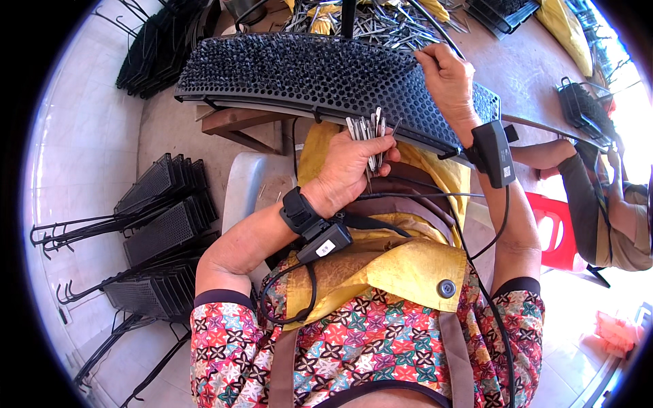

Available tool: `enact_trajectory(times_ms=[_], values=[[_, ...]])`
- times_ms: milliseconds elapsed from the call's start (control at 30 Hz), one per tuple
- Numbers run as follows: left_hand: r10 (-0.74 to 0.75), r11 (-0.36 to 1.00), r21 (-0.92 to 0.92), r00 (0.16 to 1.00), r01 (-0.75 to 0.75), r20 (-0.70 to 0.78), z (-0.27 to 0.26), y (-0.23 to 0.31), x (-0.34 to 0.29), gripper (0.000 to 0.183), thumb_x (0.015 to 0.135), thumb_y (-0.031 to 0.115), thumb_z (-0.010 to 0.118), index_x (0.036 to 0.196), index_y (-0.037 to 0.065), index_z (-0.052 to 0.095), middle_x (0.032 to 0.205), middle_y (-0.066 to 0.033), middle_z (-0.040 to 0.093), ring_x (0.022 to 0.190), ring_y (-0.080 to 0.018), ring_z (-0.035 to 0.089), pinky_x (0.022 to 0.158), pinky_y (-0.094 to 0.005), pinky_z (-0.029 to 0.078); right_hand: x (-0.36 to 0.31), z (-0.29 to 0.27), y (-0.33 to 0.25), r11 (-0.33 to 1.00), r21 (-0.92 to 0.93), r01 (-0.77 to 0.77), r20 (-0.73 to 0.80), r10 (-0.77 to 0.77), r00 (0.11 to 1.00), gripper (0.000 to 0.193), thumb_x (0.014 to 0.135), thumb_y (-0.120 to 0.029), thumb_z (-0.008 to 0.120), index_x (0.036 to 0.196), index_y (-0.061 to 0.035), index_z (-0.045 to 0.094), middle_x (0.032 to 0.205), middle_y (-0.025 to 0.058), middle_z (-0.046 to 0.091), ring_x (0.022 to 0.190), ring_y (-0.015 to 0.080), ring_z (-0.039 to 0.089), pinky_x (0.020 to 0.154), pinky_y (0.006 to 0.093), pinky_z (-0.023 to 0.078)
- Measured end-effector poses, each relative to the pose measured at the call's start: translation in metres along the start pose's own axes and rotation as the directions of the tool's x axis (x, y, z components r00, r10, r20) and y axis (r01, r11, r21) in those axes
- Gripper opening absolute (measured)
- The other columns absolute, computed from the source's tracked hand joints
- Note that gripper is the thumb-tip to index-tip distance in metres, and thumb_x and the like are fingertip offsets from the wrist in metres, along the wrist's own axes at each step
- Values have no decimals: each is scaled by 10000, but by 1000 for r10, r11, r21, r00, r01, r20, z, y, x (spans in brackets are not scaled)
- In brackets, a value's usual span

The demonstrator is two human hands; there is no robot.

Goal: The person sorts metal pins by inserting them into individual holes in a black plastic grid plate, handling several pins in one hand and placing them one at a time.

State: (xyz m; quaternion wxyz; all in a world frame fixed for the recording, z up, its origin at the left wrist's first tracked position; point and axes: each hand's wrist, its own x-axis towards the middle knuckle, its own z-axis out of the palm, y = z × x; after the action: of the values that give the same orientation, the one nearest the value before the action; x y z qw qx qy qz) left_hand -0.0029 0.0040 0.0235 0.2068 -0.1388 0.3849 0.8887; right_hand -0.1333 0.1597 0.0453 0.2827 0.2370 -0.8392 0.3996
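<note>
My left hand point(340, 166) is closed round a bundle of thin silvery metal strips point(371, 129), which stand up out of the fist just in front of the rack's near edge. A long black perforated rack point(381, 95) lies across in front of me. Many small dark pieces stand in its holes over the left and far part; bare holes show toward the right and along the near edge. Over the right part of the rack, my right hand point(449, 78) is closed in a pinch, fingertips at its far edge. What those fingertips hold, if anything, is too small to make out.
Beyond the rack lies a heap of loose metal strips point(388, 24). Black hooked racks point(160, 238) stand stacked at the left. Another person point(622, 217) sits at the right near a red stool point(554, 217). Cables point(507, 224) hang from both wrists.
</note>
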Motion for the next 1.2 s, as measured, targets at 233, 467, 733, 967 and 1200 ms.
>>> enact_trajectory(times_ms=[233, 467, 733, 967, 1200], values=[[5, 1000, -24, 1000, -5, -8, 3, 2, 0, 133, 787, 35, 633, 903, 15, 570, 765, -56, 605, 647, -159, 601, 470, -255, 437, -3, 8, 10, 921, -318, 227, 253, -148, 956, 191, 823, -208, 577, 774, -24, 590, 671, 154, 591, 619, 343, 588, 542, 403, 473], [46, 999, -28, 999, -46, -4, 4, 4, 0, 117, 805, 52, 623, 906, 14, 578, 768, -61, 606, 643, -166, 600, 472, -258, 445, -30, -22, -47, 883, 208, -421, 539, 256, 802, 167, 755, -139, 663, 775, 23, 631, 626, 109, 602, 530, 145, 547, 508, 281, 443], [-14, 1000, -25, 997, 12, -76, 6, 7, 0, 122, 822, 63, 598, 933, 18, 571, 787, -59, 597, 666, -163, 596, 495, -269, 458, -17, -23, -31, 950, 153, -273, 96, 261, 961, 85, 739, -75, 669, 776, -14, 623, 677, 89, 618, 568, 153, 563, 533, 267, 446], [-47, 995, -91, 999, 49, 22, -5, 0, 3, 183, 827, 19, 562, 1008, -2, 560, 788, -33, 564, 705, -153, 562, 527, -260, 446, 0, -2, -5, 974, -57, 219, -80, -223, 971, 84, 731, -32, 646, 790, -36, 586, 717, 108, 589, 651, 296, 576, 578, 356, 466], [20, 997, -78, 1000, -19, 12, -1, -2, 3, 167, 819, 14, 591, 983, 25, 562, 800, -39, 578, 709, -155, 570, 530, -260, 447, -7, 10, 10, 856, -144, 497, 238, -457, 857, 76, 797, -112, 583, 800, -46, 547, 670, 103, 552, 635, 315, 550, 609, 402, 477]])
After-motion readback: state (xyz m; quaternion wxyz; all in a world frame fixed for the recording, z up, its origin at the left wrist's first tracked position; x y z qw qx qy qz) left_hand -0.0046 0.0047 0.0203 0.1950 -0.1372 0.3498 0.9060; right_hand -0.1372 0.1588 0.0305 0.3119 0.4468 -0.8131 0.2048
